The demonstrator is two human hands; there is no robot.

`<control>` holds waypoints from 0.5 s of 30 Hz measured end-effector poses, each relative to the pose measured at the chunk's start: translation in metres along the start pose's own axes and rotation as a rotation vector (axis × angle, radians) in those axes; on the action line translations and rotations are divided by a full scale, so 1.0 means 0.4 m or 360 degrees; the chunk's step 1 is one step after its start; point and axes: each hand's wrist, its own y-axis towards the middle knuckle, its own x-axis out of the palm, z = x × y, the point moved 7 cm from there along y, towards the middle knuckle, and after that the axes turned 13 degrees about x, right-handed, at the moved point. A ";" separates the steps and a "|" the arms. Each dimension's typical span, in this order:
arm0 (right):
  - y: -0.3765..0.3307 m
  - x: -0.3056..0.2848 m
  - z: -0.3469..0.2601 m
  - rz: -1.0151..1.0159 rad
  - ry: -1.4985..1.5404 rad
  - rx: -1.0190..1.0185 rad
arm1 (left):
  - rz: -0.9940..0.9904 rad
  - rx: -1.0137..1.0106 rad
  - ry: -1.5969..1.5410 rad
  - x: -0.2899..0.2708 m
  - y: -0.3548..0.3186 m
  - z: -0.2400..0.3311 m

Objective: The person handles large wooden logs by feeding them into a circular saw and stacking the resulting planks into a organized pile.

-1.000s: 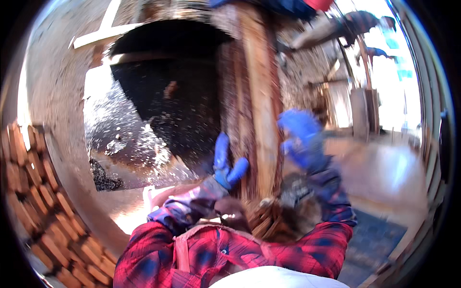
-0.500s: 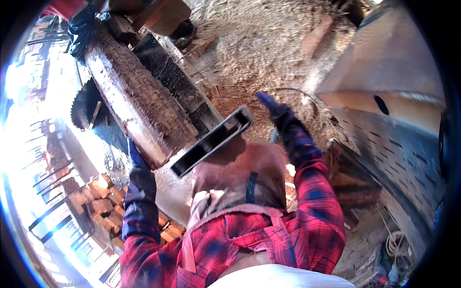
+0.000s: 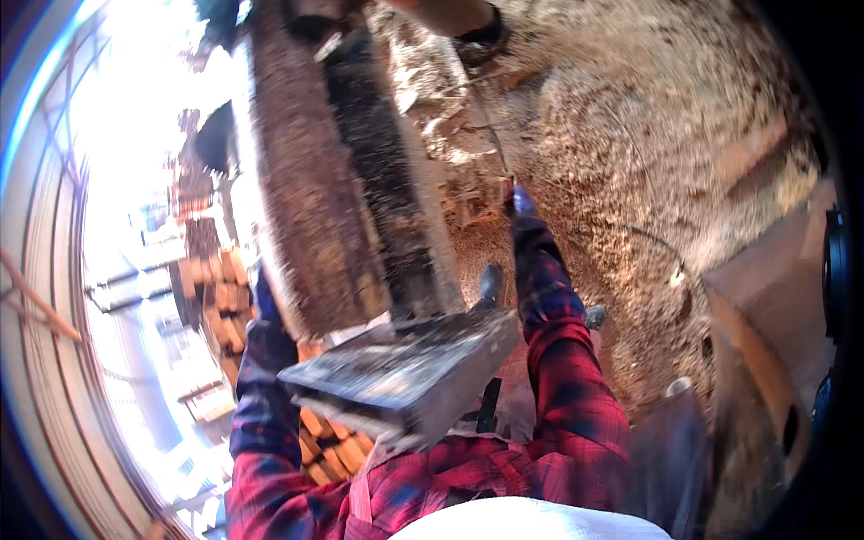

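Note:
A thick bark-covered log (image 3: pixel 301 171) lies lengthwise in front of me, left of the middle. Along its right side runs a dark metal beam (image 3: pixel 382 153). A boxy metal end piece (image 3: pixel 396 369) sits across the near end, close to my waist. My left hand (image 3: pixel 265 299), in a blue glove, lies with outstretched fingers against the log's left side near its end; the log partly hides it. Past the beam's right side reaches my right hand (image 3: pixel 521 203), also blue-gloved. A thin brownish piece shows right beside its fingers, which are too blurred to read.
A dark saw blade (image 3: pixel 214 138) stands left of the log. Stacked cut wood (image 3: pixel 220 301) lies beyond my left arm. At the top are another person's dark glove (image 3: pixel 216 20) and shoe (image 3: pixel 481 38). Sawdust covers the ground (image 3: pixel 630 171); a brown metal housing (image 3: pixel 765 270) stands right.
The view has turned, so the log now looks more upright and the metal end piece nearer me. My right hand has come to a thin brownish piece; my left stays against the log.

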 end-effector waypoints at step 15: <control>-1.053 1.529 -0.020 -0.2448 -0.2613 -0.1370 | 0.1332 0.0407 0.0243 -0.032 -0.270 -0.048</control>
